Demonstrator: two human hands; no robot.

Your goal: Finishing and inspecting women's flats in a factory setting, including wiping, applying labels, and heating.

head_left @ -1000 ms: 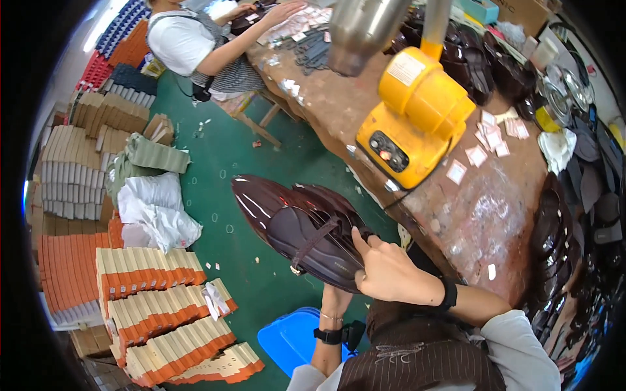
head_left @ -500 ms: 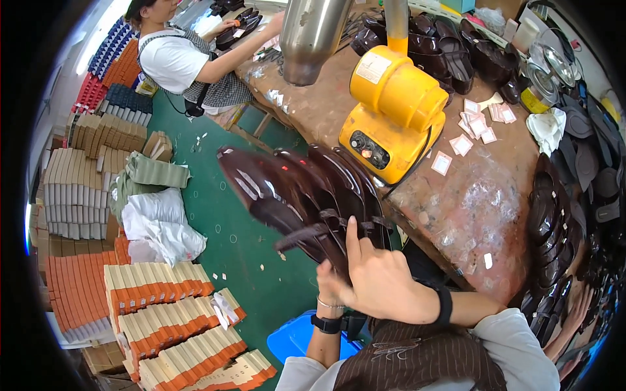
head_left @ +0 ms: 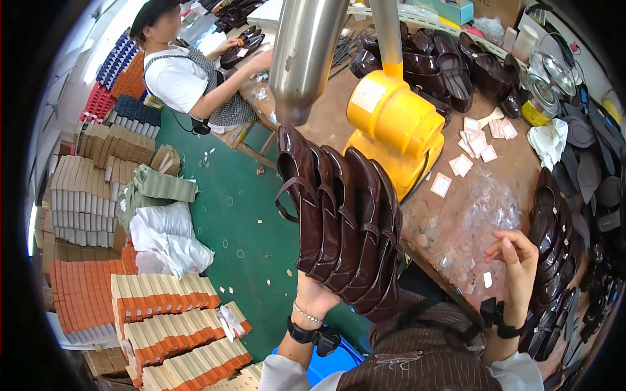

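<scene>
My left hand [head_left: 314, 296] holds several glossy dark-brown strap shoes [head_left: 345, 228] from underneath. They stand side by side in a tight row, toes pointing up and away, and hide most of my fingers. A loose strap sticks out on the leftmost shoe. The steel nozzle [head_left: 303, 72] hangs just beyond the toes, with the yellow machine [head_left: 394, 120] behind and to the right. Off to the right, my right hand [head_left: 518, 257] is raised over the table with nothing in it, its fingers loosely bent and apart. Nearest to it lies a small white tag [head_left: 487, 279].
The worn brown table [head_left: 469, 195] bears printed cards [head_left: 473, 140], more dark shoes [head_left: 450, 68] and a shoe row [head_left: 546, 225] at right. Black insoles [head_left: 587, 156] lie along its edge. Another person [head_left: 182, 78] handles shoes at far left. Stacked boxes [head_left: 163, 300] and white sacks [head_left: 171, 238] fill the left floor.
The shoes have swung upright from a leftward tilt, with their toes now near the nozzle. My right hand has left them and moved right, over the table.
</scene>
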